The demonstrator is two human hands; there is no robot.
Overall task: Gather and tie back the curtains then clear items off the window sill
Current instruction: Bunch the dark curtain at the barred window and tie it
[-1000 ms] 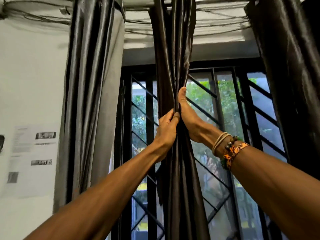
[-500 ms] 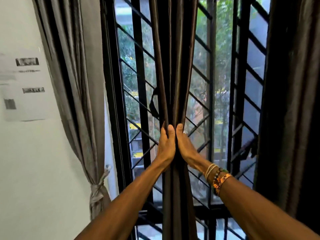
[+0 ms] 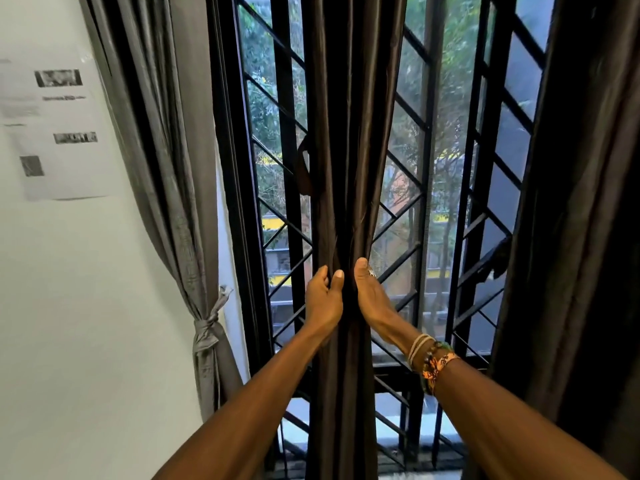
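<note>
Item under handling: the middle curtain (image 3: 349, 133). It hangs in front of the centre of the window, with its long axis vertical, running from above the top edge of the view to below the bottom edge. The fabric is dark brown with a dull sheen, drawn into a narrow column of deep lengthwise folds. It is narrowest where it is held.

Grip, left hand (image 3: 323, 299): closed on the left side of the bundle, with the thumb on the front face and the fingers curled round the edge. Grip, right hand (image 3: 372, 296): closed on the right side at the same height, with the thumb forward. Its fingers go behind the cloth and are hidden. The two hands face each other with the gathered fabric pressed between them. Bracelets (image 3: 433, 362) sit on the right wrist.

Behind the curtain is the black window grille (image 3: 408, 116), made of upright and diagonal bars. To the left, a grey curtain (image 3: 166, 150) is cinched low down by a knotted fabric tie (image 3: 207, 327). To the right, a second dark curtain (image 3: 581, 202) hangs loose. On the white wall (image 3: 86, 306) at far left is a sheet of paper (image 3: 59, 133); its print is blurred.
</note>
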